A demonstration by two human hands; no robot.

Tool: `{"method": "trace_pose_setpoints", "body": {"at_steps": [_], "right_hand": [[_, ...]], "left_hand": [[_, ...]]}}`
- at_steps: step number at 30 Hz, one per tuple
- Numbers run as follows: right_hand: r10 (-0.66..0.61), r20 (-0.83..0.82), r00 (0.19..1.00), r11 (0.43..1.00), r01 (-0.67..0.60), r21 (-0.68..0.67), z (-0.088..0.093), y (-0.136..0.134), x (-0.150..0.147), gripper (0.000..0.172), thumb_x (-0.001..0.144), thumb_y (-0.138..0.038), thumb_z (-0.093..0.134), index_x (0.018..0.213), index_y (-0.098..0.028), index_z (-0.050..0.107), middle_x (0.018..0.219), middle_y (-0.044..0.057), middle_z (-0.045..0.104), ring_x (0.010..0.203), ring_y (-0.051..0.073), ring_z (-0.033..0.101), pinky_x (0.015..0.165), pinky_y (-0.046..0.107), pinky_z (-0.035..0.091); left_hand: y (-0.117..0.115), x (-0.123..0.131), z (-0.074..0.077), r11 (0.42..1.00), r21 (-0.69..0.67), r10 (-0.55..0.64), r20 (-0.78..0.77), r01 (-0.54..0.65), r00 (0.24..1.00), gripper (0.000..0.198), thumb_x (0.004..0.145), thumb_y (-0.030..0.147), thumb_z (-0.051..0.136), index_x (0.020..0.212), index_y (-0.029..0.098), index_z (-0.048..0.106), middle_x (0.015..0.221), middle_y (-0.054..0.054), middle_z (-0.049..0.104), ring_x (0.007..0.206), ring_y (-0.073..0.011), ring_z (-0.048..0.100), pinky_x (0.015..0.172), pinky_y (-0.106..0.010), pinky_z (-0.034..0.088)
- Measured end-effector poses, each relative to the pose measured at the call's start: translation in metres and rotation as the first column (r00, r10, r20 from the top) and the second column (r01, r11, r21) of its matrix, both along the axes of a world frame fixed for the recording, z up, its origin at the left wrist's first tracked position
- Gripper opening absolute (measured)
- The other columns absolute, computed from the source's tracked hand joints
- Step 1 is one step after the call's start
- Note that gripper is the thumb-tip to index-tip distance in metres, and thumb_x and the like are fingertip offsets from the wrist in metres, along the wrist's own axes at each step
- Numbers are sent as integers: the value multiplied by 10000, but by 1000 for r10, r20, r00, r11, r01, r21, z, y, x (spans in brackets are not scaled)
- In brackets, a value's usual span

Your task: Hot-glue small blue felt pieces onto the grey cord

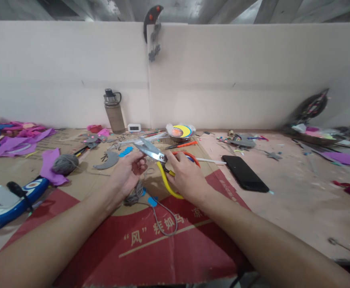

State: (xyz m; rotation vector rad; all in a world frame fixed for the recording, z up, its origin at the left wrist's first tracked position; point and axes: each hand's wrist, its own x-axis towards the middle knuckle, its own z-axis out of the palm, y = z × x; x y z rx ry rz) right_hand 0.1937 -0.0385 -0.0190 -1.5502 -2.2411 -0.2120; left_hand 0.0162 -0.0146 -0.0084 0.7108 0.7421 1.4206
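Head camera: both forearms reach in from the lower corners toward mid-frame. Right of centre, the right hand [188, 174] is clamped on the handles of the scissors [152, 153], whose parted blades point to the upper left. Left of centre, the left hand [128, 172] is turned partly palm-up beside the blades, fingers curled; whether they pinch anything I cannot tell. Grey yarn [135, 195] lies bunched just below it.
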Motion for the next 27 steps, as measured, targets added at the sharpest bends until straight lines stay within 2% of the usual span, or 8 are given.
{"method": "trace_pose_setpoints", "body": {"at_steps": [17,23,27], "right_hand": [[53,-55,997,997,-49,64,-2,0,2,540,858,-260,520,1379,-190,396,1152,145,532,983,243,553,816,328,455],[49,-41,998,996,-45,81,-4,1,2,497,894,-297,473,1374,-188,403,1107,148,551,965,249,556,775,328,454],[34,-21,999,998,-33,51,-4,2,2,515,878,-262,487,1380,-192,398,1105,152,558,965,247,565,745,314,452]], "left_hand": [[2,-3,-2,1000,15,-24,20,24,1000,137,623,87,723,683,117,604,589,30,556,504,-44,486,481,-164,405],[1,-1,0,999,12,-32,13,32,999,134,629,91,716,685,116,597,585,34,541,495,-38,468,478,-159,399],[1,-1,-1,1000,11,-23,6,23,1000,123,636,85,703,697,116,602,591,32,542,496,-39,466,472,-158,398]]}}
